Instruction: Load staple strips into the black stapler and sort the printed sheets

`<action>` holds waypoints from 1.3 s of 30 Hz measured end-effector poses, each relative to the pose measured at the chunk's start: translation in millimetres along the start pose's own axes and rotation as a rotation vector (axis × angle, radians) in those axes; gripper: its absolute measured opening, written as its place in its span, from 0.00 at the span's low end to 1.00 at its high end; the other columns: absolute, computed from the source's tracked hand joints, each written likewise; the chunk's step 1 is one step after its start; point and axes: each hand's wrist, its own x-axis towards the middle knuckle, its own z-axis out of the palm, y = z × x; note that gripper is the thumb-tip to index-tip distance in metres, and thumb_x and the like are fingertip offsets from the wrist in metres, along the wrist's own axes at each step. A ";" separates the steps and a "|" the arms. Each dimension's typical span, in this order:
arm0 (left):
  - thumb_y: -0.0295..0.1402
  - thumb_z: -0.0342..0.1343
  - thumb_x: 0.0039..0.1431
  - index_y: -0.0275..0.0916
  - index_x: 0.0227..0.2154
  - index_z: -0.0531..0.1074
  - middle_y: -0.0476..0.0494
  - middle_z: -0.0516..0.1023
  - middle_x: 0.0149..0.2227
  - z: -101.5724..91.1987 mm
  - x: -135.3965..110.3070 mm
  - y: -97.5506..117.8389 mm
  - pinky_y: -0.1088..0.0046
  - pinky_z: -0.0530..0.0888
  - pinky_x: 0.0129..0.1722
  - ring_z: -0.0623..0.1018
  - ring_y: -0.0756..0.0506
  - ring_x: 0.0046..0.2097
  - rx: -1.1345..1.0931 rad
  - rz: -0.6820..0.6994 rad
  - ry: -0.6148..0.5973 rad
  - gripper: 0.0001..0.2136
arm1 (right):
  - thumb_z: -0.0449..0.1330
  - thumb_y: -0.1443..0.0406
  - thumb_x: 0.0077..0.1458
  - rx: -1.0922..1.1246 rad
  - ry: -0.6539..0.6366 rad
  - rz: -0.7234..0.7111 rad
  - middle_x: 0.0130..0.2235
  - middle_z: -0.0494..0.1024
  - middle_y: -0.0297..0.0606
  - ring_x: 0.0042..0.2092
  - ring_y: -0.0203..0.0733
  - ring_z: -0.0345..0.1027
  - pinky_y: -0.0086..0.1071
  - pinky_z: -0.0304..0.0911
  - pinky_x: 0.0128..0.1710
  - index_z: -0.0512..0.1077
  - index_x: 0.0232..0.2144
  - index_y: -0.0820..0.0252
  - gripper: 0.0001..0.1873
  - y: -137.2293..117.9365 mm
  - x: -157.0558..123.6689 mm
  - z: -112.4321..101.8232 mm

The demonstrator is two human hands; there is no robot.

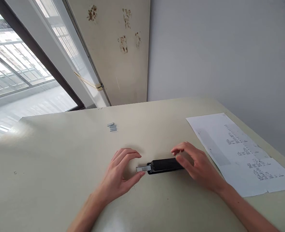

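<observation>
A black stapler (165, 164) lies on its side-to-side length on the table, with its metal staple tray (143, 168) sticking out at the left end. My left hand (123, 169) is curved beside that tray, thumb and fingers apart, the thumb tip close to the metal. Over the stapler's right end is my right hand (195, 162), its thumb and fingers parted and partly hiding that end. Whether the right thumb touches the stapler I cannot tell. Several staple strips (113, 128) rest in a small pile farther back.
Printed paper sheets (229, 154) lie along the right side of the pale table (60, 167). Behind the table are a grey wall (217, 48) and a stained cream panel (123, 71). A window (17, 64) is at the left. One tiny bent piece (15, 173) sits at the table's left.
</observation>
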 end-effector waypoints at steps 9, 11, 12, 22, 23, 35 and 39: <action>0.33 0.66 0.61 0.48 0.59 0.65 0.42 0.79 0.54 9.9 -5.9 1.6 0.58 0.75 0.58 0.79 0.40 0.56 -0.116 -0.078 -0.084 0.25 | 0.62 0.61 0.69 -0.018 -0.199 -0.171 0.45 0.80 0.38 0.45 0.47 0.73 0.39 0.69 0.43 0.72 0.46 0.50 0.05 -1.7 2.1 2.4; 0.34 0.66 0.60 0.48 0.60 0.65 0.42 0.79 0.56 9.4 -7.6 -0.6 0.57 0.75 0.60 0.78 0.39 0.58 -0.142 -0.122 -0.072 0.27 | 0.62 0.59 0.69 0.009 -0.199 -0.133 0.43 0.79 0.38 0.43 0.46 0.73 0.37 0.67 0.40 0.73 0.45 0.50 0.05 -0.8 1.8 3.4; 0.35 0.67 0.60 0.48 0.62 0.64 0.42 0.79 0.57 9.0 -8.0 -1.4 0.56 0.75 0.60 0.78 0.39 0.59 -0.165 -0.150 -0.066 0.29 | 0.63 0.57 0.68 0.019 -0.197 -0.103 0.42 0.79 0.37 0.41 0.45 0.72 0.36 0.66 0.38 0.74 0.44 0.50 0.07 -0.7 1.6 3.5; 0.55 0.43 0.75 0.34 0.60 0.74 0.30 0.77 0.63 21.2 4.9 16.3 0.49 0.64 0.69 0.76 0.31 0.64 -1.404 -0.689 0.096 0.31 | 0.68 0.43 0.57 0.470 -0.324 0.470 0.36 0.81 0.35 0.38 0.44 0.72 0.32 0.61 0.36 0.76 0.40 0.56 0.24 -30.4 4.3 -4.3; 0.54 0.44 0.75 0.32 0.59 0.76 0.29 0.78 0.61 23.7 6.0 17.8 0.50 0.64 0.69 0.76 0.31 0.64 -1.509 -0.724 0.089 0.31 | 0.68 0.43 0.57 0.548 -0.335 0.516 0.36 0.82 0.37 0.40 0.45 0.74 0.32 0.63 0.37 0.76 0.42 0.57 0.25 -33.5 4.7 -3.6; 0.45 0.47 0.76 0.25 0.54 0.78 0.27 0.77 0.63 34.9 7.5 26.1 0.56 0.64 0.70 0.73 0.32 0.67 -2.018 -0.843 0.189 0.26 | 0.69 0.41 0.55 0.974 -0.675 0.714 0.31 0.79 0.36 0.28 0.39 0.78 0.24 0.66 0.21 0.75 0.41 0.63 0.30 -33.5 1.0 24.2; 0.39 0.47 0.77 0.25 0.50 0.79 0.29 0.83 0.55 34.5 8.4 26.8 0.61 0.73 0.63 0.82 0.36 0.58 -2.033 -0.970 0.325 0.21 | 0.67 0.43 0.59 0.897 -0.569 0.621 0.31 0.79 0.36 0.28 0.40 0.78 0.26 0.67 0.23 0.73 0.51 0.63 0.32 -34.4 1.6 14.3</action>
